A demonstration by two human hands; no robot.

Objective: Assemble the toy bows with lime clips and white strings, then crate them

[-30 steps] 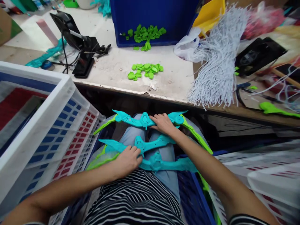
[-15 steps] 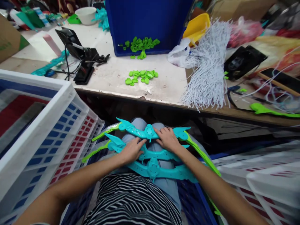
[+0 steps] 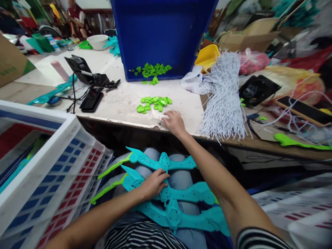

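Observation:
Three turquoise toy bows lie across my lap: a far one (image 3: 153, 163), a middle one (image 3: 192, 192) and a near one (image 3: 192, 221). Green limb ends show on the left of the far and middle bows. My left hand (image 3: 155, 184) is closed over the centre of the middle bow. Stretched over the table edge, my right hand (image 3: 175, 121) has its fingers apart and holds nothing. Just beyond its fingertips lies a loose pile of small green plastic pieces (image 3: 155, 102). More green pieces (image 3: 155, 70) lie in the mouth of a blue bin (image 3: 160, 34).
A bundle of white strings (image 3: 224, 100) hangs over the table edge (image 3: 121, 122). A phone (image 3: 92, 99) lies by a black stand (image 3: 86, 71). White crates stand at my left (image 3: 85, 159) and right (image 3: 298, 207). A person (image 3: 77, 19) sits far back.
My right hand has left the far bow and moved forward to the table near the green pieces. My left hand stays on the bows. The view has tilted up.

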